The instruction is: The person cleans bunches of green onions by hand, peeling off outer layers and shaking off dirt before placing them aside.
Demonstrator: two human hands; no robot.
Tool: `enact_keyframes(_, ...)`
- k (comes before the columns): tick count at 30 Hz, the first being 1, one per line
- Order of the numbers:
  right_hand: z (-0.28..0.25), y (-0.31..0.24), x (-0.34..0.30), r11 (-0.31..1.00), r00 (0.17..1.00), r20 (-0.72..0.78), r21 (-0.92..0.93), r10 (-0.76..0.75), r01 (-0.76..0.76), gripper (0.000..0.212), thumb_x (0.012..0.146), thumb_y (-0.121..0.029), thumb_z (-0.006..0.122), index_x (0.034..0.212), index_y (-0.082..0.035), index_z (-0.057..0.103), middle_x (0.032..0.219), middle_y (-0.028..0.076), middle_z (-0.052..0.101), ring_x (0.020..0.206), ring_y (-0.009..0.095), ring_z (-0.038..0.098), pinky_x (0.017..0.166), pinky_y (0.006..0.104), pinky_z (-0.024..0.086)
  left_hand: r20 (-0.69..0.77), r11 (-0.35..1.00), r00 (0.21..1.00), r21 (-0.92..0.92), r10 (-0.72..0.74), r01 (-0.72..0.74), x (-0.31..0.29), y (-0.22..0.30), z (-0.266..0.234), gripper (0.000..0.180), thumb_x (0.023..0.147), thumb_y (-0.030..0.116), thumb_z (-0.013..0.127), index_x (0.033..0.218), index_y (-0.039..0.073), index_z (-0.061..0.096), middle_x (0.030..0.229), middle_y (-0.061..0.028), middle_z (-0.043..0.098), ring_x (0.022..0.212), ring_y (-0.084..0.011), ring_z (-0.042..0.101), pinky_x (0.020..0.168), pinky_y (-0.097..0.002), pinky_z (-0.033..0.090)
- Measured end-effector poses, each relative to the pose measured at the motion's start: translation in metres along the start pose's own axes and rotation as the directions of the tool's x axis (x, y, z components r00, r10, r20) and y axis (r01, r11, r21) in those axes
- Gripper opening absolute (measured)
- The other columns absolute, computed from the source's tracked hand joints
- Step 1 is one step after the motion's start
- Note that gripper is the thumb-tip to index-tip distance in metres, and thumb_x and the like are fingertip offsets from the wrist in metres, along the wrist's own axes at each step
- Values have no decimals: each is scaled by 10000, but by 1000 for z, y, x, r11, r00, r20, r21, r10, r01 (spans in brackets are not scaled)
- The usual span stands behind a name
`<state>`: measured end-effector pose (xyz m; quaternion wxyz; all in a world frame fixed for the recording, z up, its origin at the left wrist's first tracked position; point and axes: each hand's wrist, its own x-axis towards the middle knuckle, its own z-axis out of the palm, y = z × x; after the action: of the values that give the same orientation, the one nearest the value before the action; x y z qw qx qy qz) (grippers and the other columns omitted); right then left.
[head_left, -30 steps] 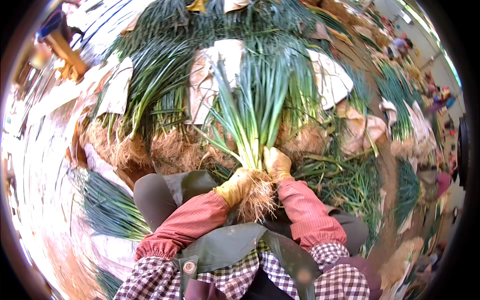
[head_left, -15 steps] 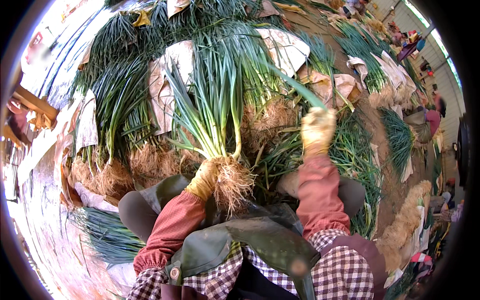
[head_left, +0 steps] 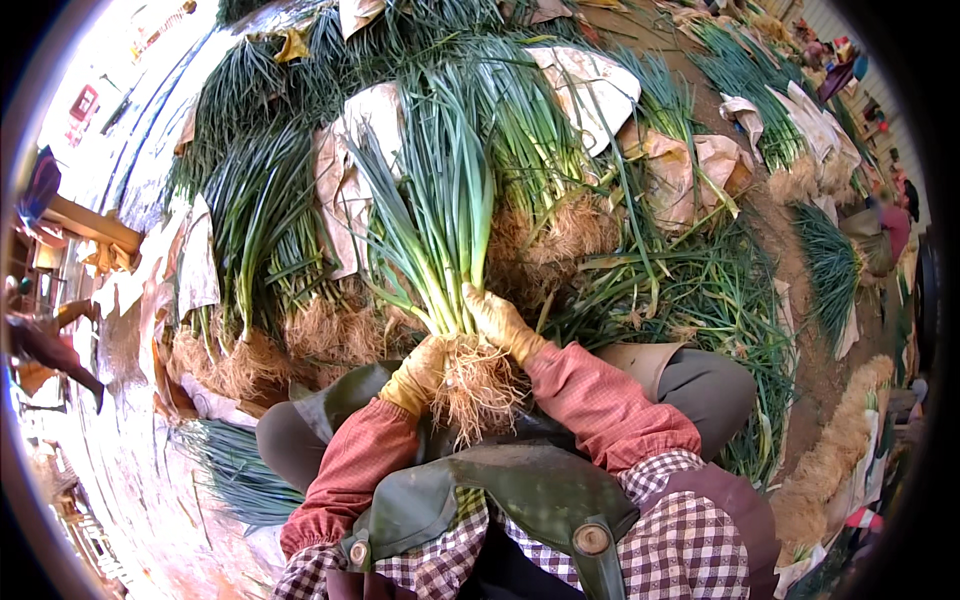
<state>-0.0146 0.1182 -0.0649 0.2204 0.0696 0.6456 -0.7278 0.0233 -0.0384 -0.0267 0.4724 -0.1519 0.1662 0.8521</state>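
A bunch of green onions point(head_left: 440, 230) with pale stems and a tangle of tan roots point(head_left: 475, 385) stands upright in front of me, over my lap. My left hand point(head_left: 418, 372), in a yellow glove, grips the bunch from the left just above the roots. From the right, my gloved right hand point(head_left: 497, 322) wraps around the stems at the same height. Both forearms wear red sleeves. The green tops fan upward and away from me.
Heaps of green onions point(head_left: 270, 200) with roots toward me lie all around, with brown paper sheets point(head_left: 345, 180) between them. Loose onions point(head_left: 700, 300) lie at the right, more bundles point(head_left: 235, 470) at lower left. A green apron point(head_left: 500, 500) covers my lap. People sit at far right.
My right hand, stretched out to the loose onions on the right half a second ago, has come back and closed on the bunch. The bunch now stands more upright.
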Motion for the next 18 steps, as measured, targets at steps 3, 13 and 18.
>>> enact_keyframes(3,11,-66,-25,605,874,485,701,-15,-378,538,813,-436,557,1147,-19,493,1004,136,597,919,247,585,820,375,477,-66,982,997,183,48,-35,-25,-5,45,367,826,133,504,1112,-93,470,981,-204,568,883,-304,575,807,-389,477)
enact_keyframes(13,8,-182,-59,466,860,305,880,-410,-90,443,763,-185,604,1089,84,471,833,180,607,768,281,609,736,385,514,-52,952,995,299,84,-64,-55,-3,171,217,777,87,562,944,-49,536,787,-112,574,746,-202,574,703,-333,490)
enact_keyframes(18,-27,-183,-48,457,925,85,884,-370,102,347,726,-80,589,1032,57,502,723,99,570,637,229,564,651,324,514,-75,978,983,-113,169,-177,-51,-33,176,285,857,264,532,1032,40,529,892,-96,588,696,-184,546,638,-307,466)
